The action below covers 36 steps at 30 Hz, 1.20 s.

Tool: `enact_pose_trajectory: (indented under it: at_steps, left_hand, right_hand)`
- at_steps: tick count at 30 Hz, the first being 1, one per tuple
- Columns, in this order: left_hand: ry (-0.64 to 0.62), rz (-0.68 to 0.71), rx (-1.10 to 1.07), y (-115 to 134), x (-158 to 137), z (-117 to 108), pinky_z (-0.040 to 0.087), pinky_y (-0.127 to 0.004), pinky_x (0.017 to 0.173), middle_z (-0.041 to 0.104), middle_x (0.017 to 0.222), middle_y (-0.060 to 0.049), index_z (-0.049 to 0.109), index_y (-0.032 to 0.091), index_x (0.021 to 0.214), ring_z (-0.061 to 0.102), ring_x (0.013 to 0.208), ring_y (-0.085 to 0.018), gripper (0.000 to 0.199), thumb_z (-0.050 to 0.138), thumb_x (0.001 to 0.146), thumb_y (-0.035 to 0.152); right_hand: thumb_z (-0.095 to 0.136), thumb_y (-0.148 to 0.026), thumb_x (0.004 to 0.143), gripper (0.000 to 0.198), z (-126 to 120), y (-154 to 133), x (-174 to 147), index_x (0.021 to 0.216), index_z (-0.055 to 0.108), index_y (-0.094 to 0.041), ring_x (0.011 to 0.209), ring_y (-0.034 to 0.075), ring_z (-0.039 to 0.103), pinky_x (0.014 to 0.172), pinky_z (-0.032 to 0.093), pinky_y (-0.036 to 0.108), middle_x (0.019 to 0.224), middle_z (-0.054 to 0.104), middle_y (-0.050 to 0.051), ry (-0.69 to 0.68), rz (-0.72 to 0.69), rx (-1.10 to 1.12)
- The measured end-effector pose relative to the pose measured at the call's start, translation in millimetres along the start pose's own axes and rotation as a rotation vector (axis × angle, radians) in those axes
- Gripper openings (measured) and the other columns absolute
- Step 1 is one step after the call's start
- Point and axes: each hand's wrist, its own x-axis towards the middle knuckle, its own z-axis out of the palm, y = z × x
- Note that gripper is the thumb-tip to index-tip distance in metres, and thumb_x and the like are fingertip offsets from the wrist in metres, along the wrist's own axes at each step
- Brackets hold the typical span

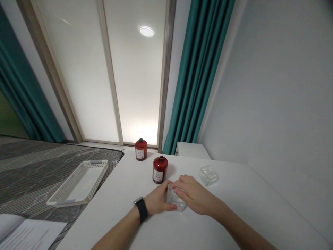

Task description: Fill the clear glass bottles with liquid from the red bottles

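Observation:
My left hand, with a dark watch on the wrist, grips a clear square glass container from its left side, the thumb along the near edge. Across the container's top and far right side lies my right hand, its fingers curled over the rim and partly hiding it. The container rests on or just above the white table; I cannot tell which. Just beyond my left hand stands a red-brown bottle with a white label and black top. A second clear glass piece sits to the right of my right hand.
Farther back on the white table stands another red-brown bottle with a black cap. To the left, a white perforated basket and an open booklet lie on a grey patterned surface. A white cabinet stands behind the table.

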Motion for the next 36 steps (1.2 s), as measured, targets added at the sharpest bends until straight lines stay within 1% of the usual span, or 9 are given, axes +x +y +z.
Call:
enact_pose_trajectory:
  at_steps: [4,6,10,14,18,21,25,27,36]
  left_hand:
    - [0.006,0.020,0.004,-2.7,0.1,0.4,0.047,-0.040,0.092,0.063,0.113,-0.008,0.049,0.017,0.114,0.059,0.102,-0.027,0.059,0.083,0.067,0.027]
    - [0.011,0.012,0.017,-3.8,0.0,0.7,0.047,-0.041,0.094,0.062,0.118,-0.009,0.047,0.018,0.119,0.059,0.104,-0.028,0.064,0.084,0.067,0.027]
    - [-0.007,-0.030,0.039,-3.8,-0.4,0.6,0.047,-0.041,0.093,0.063,0.116,-0.008,0.046,0.018,0.120,0.060,0.103,-0.028,0.065,0.083,0.067,0.026]
    - [-0.005,-0.019,0.047,-1.9,-0.5,0.0,0.047,-0.040,0.093,0.063,0.116,-0.008,0.047,0.017,0.119,0.060,0.104,-0.027,0.064,0.083,0.066,0.026]
    - [-0.003,-0.017,0.049,-1.4,-0.2,-0.3,0.047,-0.040,0.090,0.063,0.115,-0.009,0.049,0.017,0.117,0.060,0.102,-0.028,0.061,0.082,0.068,0.032]
    - [0.009,-0.003,0.033,-2.6,-0.3,0.0,0.046,-0.041,0.094,0.061,0.119,-0.011,0.048,0.017,0.119,0.058,0.106,-0.029,0.065,0.083,0.066,0.030]
    - [-0.012,-0.024,0.034,-3.2,-0.8,0.4,0.047,-0.040,0.090,0.063,0.114,-0.008,0.047,0.017,0.118,0.060,0.100,-0.027,0.062,0.082,0.067,0.026]
    - [-0.006,-0.043,0.057,-2.8,-0.8,0.5,0.048,-0.041,0.089,0.064,0.112,-0.008,0.046,0.018,0.119,0.060,0.099,-0.027,0.064,0.083,0.067,0.026]
    - [0.010,0.006,0.029,-3.4,0.0,1.0,0.044,-0.044,0.101,0.060,0.125,-0.011,0.045,0.019,0.126,0.057,0.112,-0.030,0.072,0.085,0.066,0.027]
  right_hand:
    - [0.053,-0.022,0.096,0.015,-0.9,-2.5,0.3,0.107,0.063,-0.021,0.101,0.023,0.057,0.094,0.041,0.038,0.103,0.063,0.006,0.015,-0.037,0.035]
    - [0.063,-0.022,0.089,0.025,0.9,-1.3,2.9,0.114,0.060,-0.019,0.106,0.025,0.056,0.097,0.041,0.040,0.109,0.063,0.008,0.059,-0.013,-0.012]
    - [0.070,-0.034,0.086,0.022,4.7,5.1,8.8,0.097,0.064,-0.016,0.097,0.029,0.056,0.090,0.044,0.044,0.097,0.064,0.009,0.082,0.100,-0.192]
    - [0.066,-0.024,0.087,0.011,2.9,12.8,10.6,0.096,0.062,-0.018,0.099,0.026,0.057,0.096,0.043,0.043,0.095,0.065,0.007,0.034,0.029,-0.082]
    - [0.057,-0.005,0.078,0.036,-3.4,15.7,7.0,0.111,0.060,-0.022,0.123,0.025,0.049,0.111,0.031,0.045,0.123,0.060,0.008,-0.048,-0.076,0.064]
    - [0.058,-0.007,0.073,0.052,-4.4,10.9,3.2,0.123,0.054,-0.022,0.131,0.028,0.040,0.107,0.035,0.043,0.141,0.044,0.011,-0.004,-0.007,0.071]
    - [0.066,-0.027,0.081,0.040,3.8,0.4,3.9,0.117,0.052,-0.017,0.101,0.029,0.056,0.091,0.043,0.044,0.106,0.061,0.011,0.111,0.210,-0.030]
    - [0.063,-0.028,0.086,0.033,8.8,-3.4,6.7,0.114,0.053,-0.016,0.093,0.029,0.058,0.086,0.043,0.043,0.096,0.063,0.009,0.117,0.264,-0.075]
    - [0.049,-0.001,0.070,0.051,6.3,2.2,4.7,0.117,0.051,-0.018,0.104,0.025,0.053,0.093,0.041,0.039,0.114,0.060,0.009,0.067,0.028,0.067]
